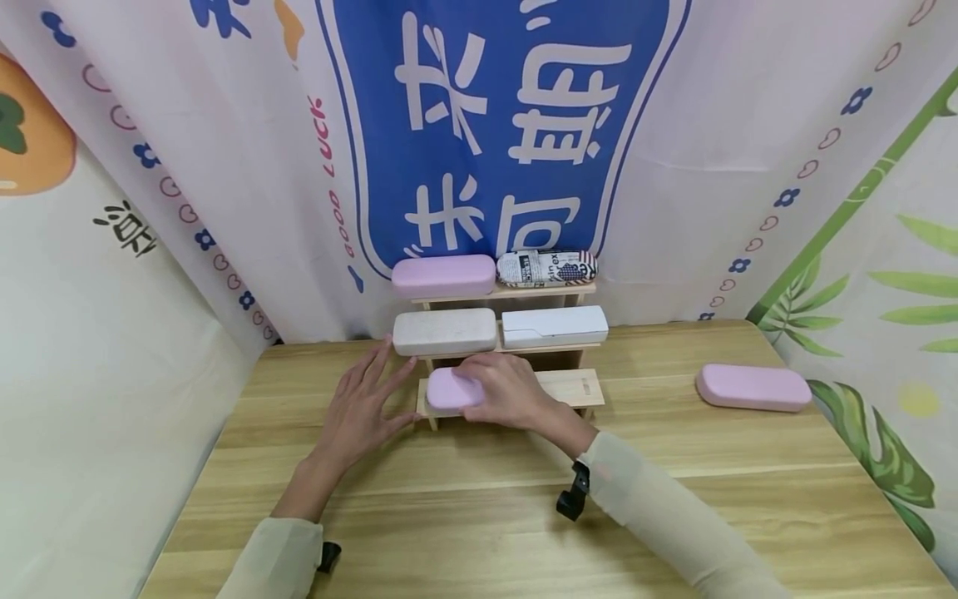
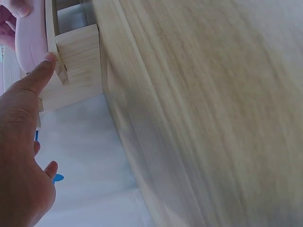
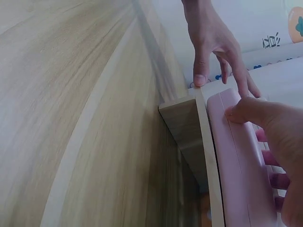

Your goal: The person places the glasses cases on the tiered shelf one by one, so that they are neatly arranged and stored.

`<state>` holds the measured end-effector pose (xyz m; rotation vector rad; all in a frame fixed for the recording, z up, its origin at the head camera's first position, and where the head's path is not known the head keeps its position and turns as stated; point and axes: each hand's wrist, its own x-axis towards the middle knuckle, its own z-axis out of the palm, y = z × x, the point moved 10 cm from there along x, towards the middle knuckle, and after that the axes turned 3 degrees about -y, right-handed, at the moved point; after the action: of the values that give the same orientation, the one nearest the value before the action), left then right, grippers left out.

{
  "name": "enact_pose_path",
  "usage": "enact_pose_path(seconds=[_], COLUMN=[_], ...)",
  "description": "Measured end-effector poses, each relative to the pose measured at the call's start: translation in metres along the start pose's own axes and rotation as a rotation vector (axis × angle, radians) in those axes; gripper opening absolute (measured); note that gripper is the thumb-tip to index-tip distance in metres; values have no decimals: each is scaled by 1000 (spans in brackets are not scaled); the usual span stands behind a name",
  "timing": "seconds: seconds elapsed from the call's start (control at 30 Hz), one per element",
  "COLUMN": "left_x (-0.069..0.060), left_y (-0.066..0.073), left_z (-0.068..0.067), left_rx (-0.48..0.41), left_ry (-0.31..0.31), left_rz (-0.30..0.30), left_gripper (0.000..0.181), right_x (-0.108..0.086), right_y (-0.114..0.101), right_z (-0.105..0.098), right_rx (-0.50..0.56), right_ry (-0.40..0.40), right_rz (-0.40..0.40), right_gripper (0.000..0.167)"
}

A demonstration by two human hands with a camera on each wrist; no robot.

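Observation:
A small three-tier wooden stand (image 1: 572, 388) stands at the back of the table. On the left part of its lowest tier lies a pink glasses case (image 1: 454, 389), and my right hand (image 1: 505, 391) grips it from above, thumb on the near side. In the right wrist view the case (image 3: 241, 163) lies lengthwise along the tier. My left hand (image 1: 359, 408) has its fingers spread at the stand's left end. The left thumb (image 2: 40, 75) touches the tier's end beside the case.
Above sit a grey case (image 1: 445, 332) and a white case (image 1: 555, 326) on the middle tier. The top tier holds another pink case (image 1: 444, 275) and a newspaper-print case (image 1: 548, 268). A further pink case (image 1: 753, 388) lies at the table's right. A printed curtain (image 1: 674, 208) hangs behind.

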<state>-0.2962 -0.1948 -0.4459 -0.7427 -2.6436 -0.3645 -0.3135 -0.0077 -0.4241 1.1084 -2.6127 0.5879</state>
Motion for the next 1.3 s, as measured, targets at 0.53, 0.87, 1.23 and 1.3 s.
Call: enact_pose_path(seconds=[0.53, 0.87, 1.23, 1.3], left_x=[-1, 1, 2, 2], left_y=[-7, -10, -10, -9], left_z=[6, 5, 8, 7], left_rx=[-76, -97, -152, -162], left_ry=[-24, -3, 10, 20], left_rz=[-29, -11, 28, 36], left_gripper=[97, 97, 99, 99], right_x=[9, 10, 13, 13], right_y=[-17, -28, -35, -35], right_z=[9, 11, 12, 13], right_rx=[-77, -32, -65, -64], right_ry=[7, 27, 54, 55], right_rz=[-70, -141, -180, -181], right_gripper=[50, 44, 43, 42])
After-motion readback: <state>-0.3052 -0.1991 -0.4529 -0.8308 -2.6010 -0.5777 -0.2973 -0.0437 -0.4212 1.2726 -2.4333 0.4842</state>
